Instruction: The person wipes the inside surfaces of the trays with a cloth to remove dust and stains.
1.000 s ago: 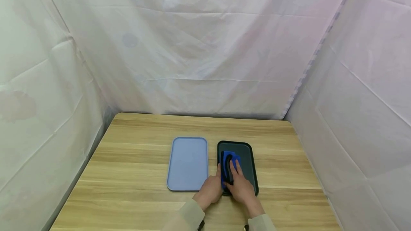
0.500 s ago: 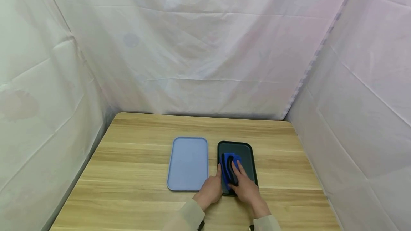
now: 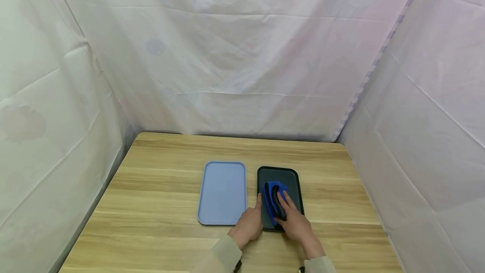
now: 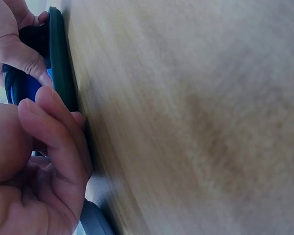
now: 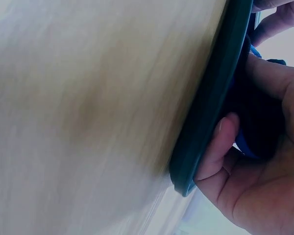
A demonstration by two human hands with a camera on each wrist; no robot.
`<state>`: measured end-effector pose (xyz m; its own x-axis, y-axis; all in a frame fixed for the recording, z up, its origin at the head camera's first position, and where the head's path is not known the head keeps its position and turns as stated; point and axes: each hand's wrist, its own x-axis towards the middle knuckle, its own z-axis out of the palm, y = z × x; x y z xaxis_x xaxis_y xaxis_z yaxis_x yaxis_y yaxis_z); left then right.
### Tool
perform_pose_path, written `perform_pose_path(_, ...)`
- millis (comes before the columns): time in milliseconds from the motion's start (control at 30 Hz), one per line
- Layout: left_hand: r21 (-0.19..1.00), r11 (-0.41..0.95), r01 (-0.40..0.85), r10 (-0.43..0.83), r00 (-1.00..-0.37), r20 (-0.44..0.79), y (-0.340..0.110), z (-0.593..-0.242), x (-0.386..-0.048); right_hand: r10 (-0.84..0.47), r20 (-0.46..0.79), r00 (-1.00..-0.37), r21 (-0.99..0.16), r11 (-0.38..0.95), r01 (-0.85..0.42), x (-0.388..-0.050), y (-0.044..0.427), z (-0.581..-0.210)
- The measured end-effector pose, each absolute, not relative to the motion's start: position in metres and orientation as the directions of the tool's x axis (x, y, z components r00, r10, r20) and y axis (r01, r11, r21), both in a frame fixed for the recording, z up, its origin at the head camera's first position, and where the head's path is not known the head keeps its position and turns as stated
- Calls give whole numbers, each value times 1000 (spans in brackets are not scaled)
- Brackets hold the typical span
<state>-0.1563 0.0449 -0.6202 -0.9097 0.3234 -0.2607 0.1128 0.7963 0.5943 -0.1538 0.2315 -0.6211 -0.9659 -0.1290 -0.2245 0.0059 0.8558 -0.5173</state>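
A folded blue-and-black cloth (image 3: 273, 205) lies in a dark green tray (image 3: 293, 180). My right hand (image 3: 297, 224) rests on the cloth's right side and grips it between thumb and fingers. In the right wrist view, the thumb and a curled finger enclose the dark bundle just inside the rim. My left hand (image 3: 249, 224) holds the green tray at its near-left corner, one digit stretched along the left rim. Its other fingers (image 4: 63, 147) look curled in the left wrist view. What lies under both palms is hidden.
A light blue tray (image 3: 222, 193) lies just left of the green one, close to my left hand. Both trays rest on a wood-grain table (image 3: 159, 188). White fabric sheets (image 3: 242, 75) hang behind the table and along both sides.
My right hand and the cloth have slid to the right across the green tray, and the cloth has tilted slightly. My left hand and both trays have stayed nearly still.
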Motion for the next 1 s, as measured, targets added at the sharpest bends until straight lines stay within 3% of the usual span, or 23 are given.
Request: perform_pose_path(1000,615,782,101,319,-913,-255,45,-623,-156,-114,-252,-961,-572,819,53,-156,255,-615)
